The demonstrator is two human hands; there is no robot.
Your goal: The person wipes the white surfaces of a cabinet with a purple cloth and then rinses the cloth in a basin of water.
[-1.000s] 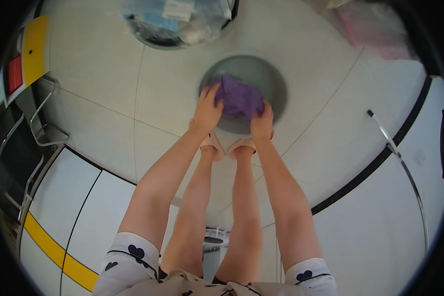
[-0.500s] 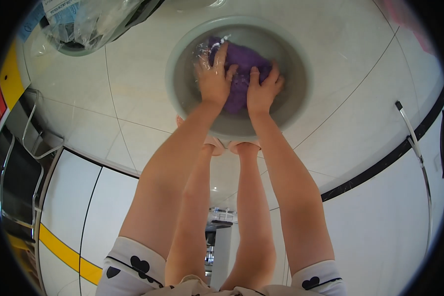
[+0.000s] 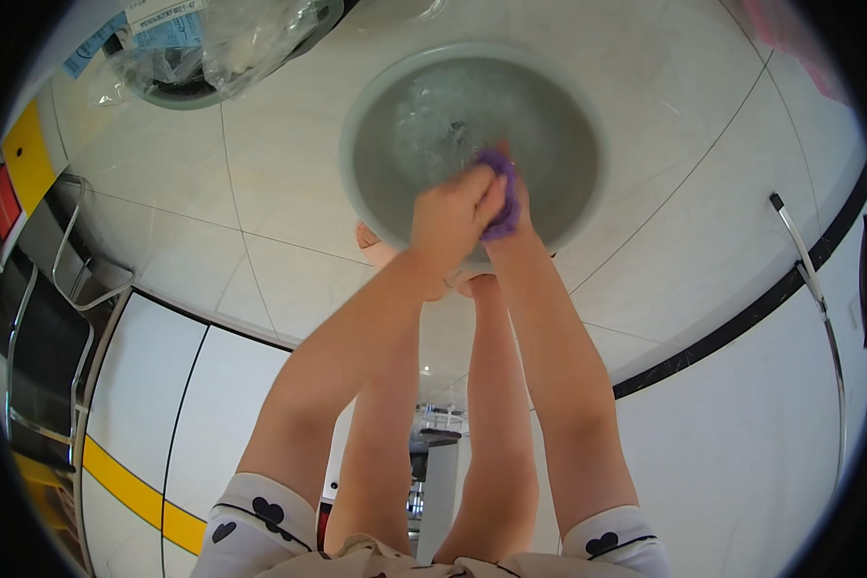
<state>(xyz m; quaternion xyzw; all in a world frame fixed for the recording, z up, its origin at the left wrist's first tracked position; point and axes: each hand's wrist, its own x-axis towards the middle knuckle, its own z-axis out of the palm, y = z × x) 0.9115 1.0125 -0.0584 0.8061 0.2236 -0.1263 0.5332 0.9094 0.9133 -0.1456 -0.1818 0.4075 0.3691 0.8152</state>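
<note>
A wet purple cloth (image 3: 502,222) is bunched up between my two hands, above the near side of a round grey-green basin (image 3: 361,183). My left hand (image 3: 448,217) is closed with its fingers curled against the cloth. My right hand (image 3: 523,214) grips it from the other side, its fingers mostly hidden behind the cloth and somewhat blurred. Cloudy water (image 3: 549,125) fills the basin, with ripples and bubbles on its far left part. A small dark spot shows in the water near the middle.
The basin stands on a pale tiled floor (image 3: 665,144), just beyond my feet (image 3: 376,246). At the far left is a bin (image 3: 178,99) with clear plastic packaging. A metal-framed chair (image 3: 43,337) stands left, white cabinet doors (image 3: 154,385) nearer. Something pink (image 3: 800,48) hangs far right.
Both hands have come up out of the water and closer together, bringing the purple cloth with them. It was spread in the basin under open fingers; now it is gathered into a compact bunch.
</note>
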